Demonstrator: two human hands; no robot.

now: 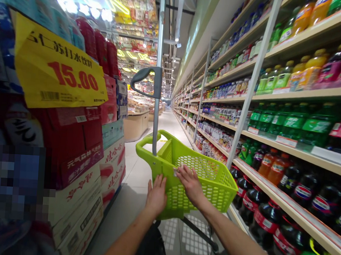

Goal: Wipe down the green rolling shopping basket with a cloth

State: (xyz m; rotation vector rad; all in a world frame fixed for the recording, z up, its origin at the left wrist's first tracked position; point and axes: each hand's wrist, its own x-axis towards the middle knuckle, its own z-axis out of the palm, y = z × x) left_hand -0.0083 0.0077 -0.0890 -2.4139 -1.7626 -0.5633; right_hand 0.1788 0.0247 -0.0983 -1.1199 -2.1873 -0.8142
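A lime-green plastic shopping trolley basket (213, 183) with perforated sides stands in front of me on a wheeled base. My left hand (156, 194) rests against its near side, fingers extended and slightly apart. Farther right, my right hand (190, 184) lies over the near upper rim. Under its fingertips shows a small white crumpled piece (175, 172), like a tissue, mostly hidden by the fingers. A metal pole (156, 119) rises from the basket's left end and carries a grey looped handle (146, 81).
Stacked drink cartons (79, 199) with a yellow price sign (61, 65) crowd the left. Shelves (299, 149) of bottled drinks line the right, large cola bottles (266, 218) at the bottom. A tiled aisle (166, 119) runs ahead past a display counter (136, 125).
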